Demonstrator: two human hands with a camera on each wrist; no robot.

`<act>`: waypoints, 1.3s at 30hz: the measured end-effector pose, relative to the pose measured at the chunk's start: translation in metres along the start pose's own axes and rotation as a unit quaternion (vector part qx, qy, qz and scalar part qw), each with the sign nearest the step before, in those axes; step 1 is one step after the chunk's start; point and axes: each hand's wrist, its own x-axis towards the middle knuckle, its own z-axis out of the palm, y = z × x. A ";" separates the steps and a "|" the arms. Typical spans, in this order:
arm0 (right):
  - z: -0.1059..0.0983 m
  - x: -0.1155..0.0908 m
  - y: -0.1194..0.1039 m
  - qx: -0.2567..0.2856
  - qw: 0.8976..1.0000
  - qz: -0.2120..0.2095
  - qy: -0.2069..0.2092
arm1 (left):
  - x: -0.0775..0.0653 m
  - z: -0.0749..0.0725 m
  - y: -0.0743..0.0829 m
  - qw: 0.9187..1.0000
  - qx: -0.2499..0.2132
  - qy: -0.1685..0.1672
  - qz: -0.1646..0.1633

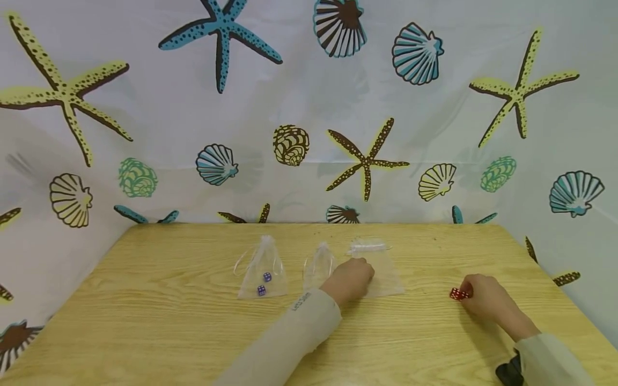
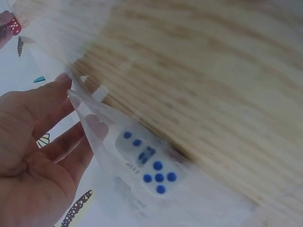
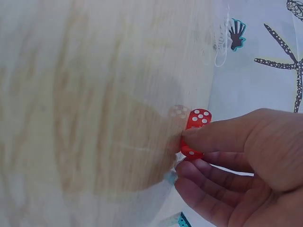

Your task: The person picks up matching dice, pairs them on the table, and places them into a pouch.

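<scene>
My left hand (image 1: 348, 281) is at the near left part of a flat, sheer drawstring bag (image 1: 386, 276); in the left wrist view its thumb and fingertips pinch thin see-through fabric. Beside that hand stands a middle sheer bag (image 1: 318, 265) with white dice (image 2: 158, 177) with blue dots inside, mostly hidden by the hand in the head view. On the right, my right hand (image 1: 487, 300) pinches red dice (image 1: 458, 294) with white dots at the tabletop. Its thumb covers part of the dice (image 3: 199, 118) in the right wrist view.
A third sheer drawstring bag (image 1: 251, 287) with two purple dice (image 1: 262, 290) lies at the left of the row. All this is on a wooden table (image 1: 145, 321). A white cloth (image 1: 270, 187) printed with starfish and shells hangs behind and along the sides.
</scene>
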 end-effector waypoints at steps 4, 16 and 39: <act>-0.004 -0.004 -0.002 0.002 1.000 0.009 0.003 | -0.002 0.000 0.000 1.000 0.008 0.002 0.004; -0.011 -0.011 -0.038 0.037 0.999 -0.016 0.002 | -0.003 0.001 -0.007 0.999 0.001 0.010 0.032; 0.027 -0.028 -0.157 0.100 0.969 -0.214 -0.076 | 0.003 0.004 -0.020 0.997 -0.061 -0.001 0.040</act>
